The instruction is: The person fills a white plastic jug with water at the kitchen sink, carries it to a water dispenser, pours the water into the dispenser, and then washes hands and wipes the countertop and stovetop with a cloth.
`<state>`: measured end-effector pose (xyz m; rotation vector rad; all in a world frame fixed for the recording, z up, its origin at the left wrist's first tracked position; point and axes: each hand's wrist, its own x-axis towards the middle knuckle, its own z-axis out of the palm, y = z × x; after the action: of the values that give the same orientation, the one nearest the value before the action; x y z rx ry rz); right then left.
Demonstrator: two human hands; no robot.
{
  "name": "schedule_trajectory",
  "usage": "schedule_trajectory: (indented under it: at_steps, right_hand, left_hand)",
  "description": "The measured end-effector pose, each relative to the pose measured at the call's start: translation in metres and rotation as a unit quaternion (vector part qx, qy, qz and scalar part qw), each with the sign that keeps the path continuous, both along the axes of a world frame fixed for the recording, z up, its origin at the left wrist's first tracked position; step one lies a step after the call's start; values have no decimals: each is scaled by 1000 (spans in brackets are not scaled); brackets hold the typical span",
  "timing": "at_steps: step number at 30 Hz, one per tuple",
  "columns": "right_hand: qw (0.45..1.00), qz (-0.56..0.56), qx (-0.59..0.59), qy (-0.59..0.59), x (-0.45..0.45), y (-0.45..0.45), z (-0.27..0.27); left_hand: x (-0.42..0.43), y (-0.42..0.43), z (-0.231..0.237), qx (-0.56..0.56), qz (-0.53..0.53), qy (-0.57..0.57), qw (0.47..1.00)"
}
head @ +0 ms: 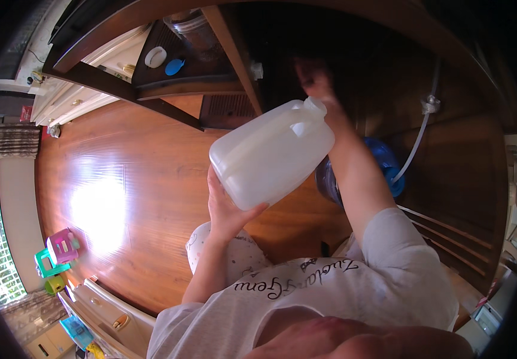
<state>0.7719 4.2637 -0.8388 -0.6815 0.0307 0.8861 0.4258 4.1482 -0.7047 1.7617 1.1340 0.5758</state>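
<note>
My left hand [228, 199] holds a translucent white plastic jug [269, 155] by its base. The jug lies tilted, its neck and grip hole toward the upper right, with no cap visible on the mouth. Past that mouth, my right hand [314, 78] reaches into the dark space under a wooden frame. It is blurred and shadowed, so its fingers and anything in them cannot be made out. Partly behind my right forearm is a blue water bottle [382, 155] with a blue cap [394, 181], from which a white tube [413, 146] runs upward.
A dark wooden shelf [182, 83] at upper left carries a clear jar [191, 29], a white ring [155, 57] and a blue lid [175, 67]. A wooden post [234, 58] stands left of my right hand. Colourful plastic stools [61, 247] stand on the wooden floor [159, 179].
</note>
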Motion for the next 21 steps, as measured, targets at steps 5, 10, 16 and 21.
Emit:
schedule_trajectory:
  at_steps: [5,10,16,21]
  right_hand:
    - [984,-73,44,157,21,-54,39]
    - [973,53,114,193,-3,-124,88]
    - [999,14,34,-25,-21,-185,143]
    - [992,-36,-35,-117,-26,-202,156]
  left_hand:
    - [-3,9,-9,-21,-24,-7,999]
    - [-9,28,-11,21,-32,-5,999]
    - [-18,33,-6,25,-38,-21,999]
    - [-22,31,-4,42,-52,-9,998]
